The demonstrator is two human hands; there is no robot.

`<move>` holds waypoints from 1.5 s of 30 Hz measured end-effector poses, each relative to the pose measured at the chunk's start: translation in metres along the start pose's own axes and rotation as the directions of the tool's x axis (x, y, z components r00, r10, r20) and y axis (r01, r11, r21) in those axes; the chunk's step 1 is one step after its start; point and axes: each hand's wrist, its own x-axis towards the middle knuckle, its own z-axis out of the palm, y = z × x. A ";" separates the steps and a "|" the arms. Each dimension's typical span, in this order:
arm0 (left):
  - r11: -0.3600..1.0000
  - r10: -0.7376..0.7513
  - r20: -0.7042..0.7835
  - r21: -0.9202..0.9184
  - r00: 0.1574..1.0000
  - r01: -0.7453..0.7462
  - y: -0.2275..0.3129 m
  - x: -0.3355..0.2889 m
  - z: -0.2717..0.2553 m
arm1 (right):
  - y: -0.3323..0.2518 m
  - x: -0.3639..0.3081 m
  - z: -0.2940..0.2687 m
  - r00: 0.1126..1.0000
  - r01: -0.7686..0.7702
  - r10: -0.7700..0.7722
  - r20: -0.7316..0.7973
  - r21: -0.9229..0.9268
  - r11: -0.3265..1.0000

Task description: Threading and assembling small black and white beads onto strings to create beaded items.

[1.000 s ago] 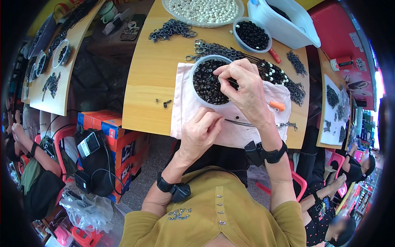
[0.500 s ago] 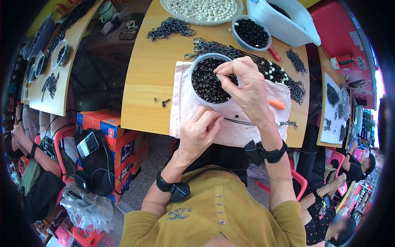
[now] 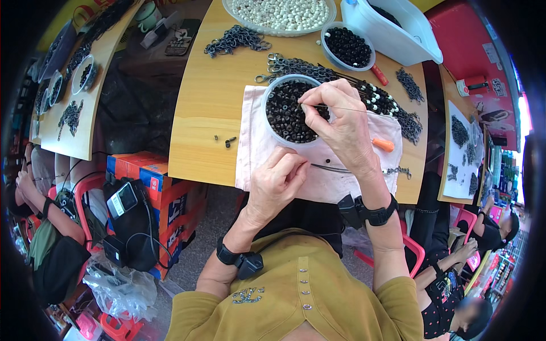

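Apparent pickup step: the right hand (image 3: 340, 118) pinches a thin wire (image 3: 367, 111) over the bowl (image 3: 265, 116) of beads (image 3: 289, 116), the left hand (image 3: 277, 181) (likewise closed) grips cord (image 3: 330, 168); the next move calls for steady aim.

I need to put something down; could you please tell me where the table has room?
The widest bare patch of the wooden table lies left of the pale pink cloth, below the chain pile and above a few stray dark beads. It is crowded beyond and right of the dark-bead bowl: beaded strands, more chains, a white tub.
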 end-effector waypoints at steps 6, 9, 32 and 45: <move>1.000 -0.004 0.013 -0.015 1.000 0.004 0.003 0.001 -0.003 | 0.001 0.001 0.004 0.998 0.053 -0.054 0.042 0.021 0.998; 0.999 -0.022 0.041 -0.047 0.999 0.024 0.003 0.001 -0.005 | 0.001 0.001 0.004 0.995 0.081 -0.081 0.050 -0.007 0.997; 0.983 0.017 0.004 -0.182 1.000 -0.016 0.005 -0.002 -0.008 | 0.001 -0.049 -0.069 0.951 -0.136 0.269 -0.152 0.578 0.805; 0.976 -0.086 0.219 0.216 0.972 0.038 0.035 -0.007 -0.023 | -0.005 -0.136 -0.129 0.785 -0.149 0.496 -0.372 0.663 0.733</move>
